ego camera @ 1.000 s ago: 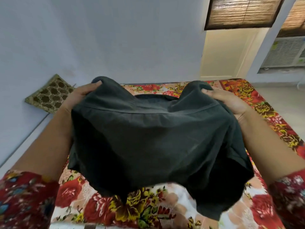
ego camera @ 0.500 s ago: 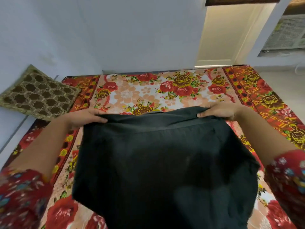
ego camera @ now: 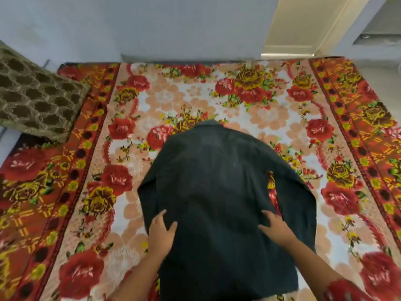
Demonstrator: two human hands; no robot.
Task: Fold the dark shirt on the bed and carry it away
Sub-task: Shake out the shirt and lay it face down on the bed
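Observation:
The dark shirt (ego camera: 217,192) lies spread flat on the bed (ego camera: 238,101), back side up, collar pointing away from me and sleeves hanging along its sides. My left hand (ego camera: 161,232) rests flat on the shirt's left edge, fingers apart. My right hand (ego camera: 274,227) presses flat on the shirt's right part, next to the gap between body and right sleeve. Neither hand grips the cloth.
A red and yellow floral bedsheet covers the bed. A brown patterned cushion (ego camera: 36,101) lies at the far left corner against the wall (ego camera: 152,25). A doorway (ego camera: 303,25) opens at the back right. Floor shows past the bed's right edge.
The shirt, held up in the air by its top edge, has come down and now lies flat on the bed. Both hands let go and moved to rest on its lower part.

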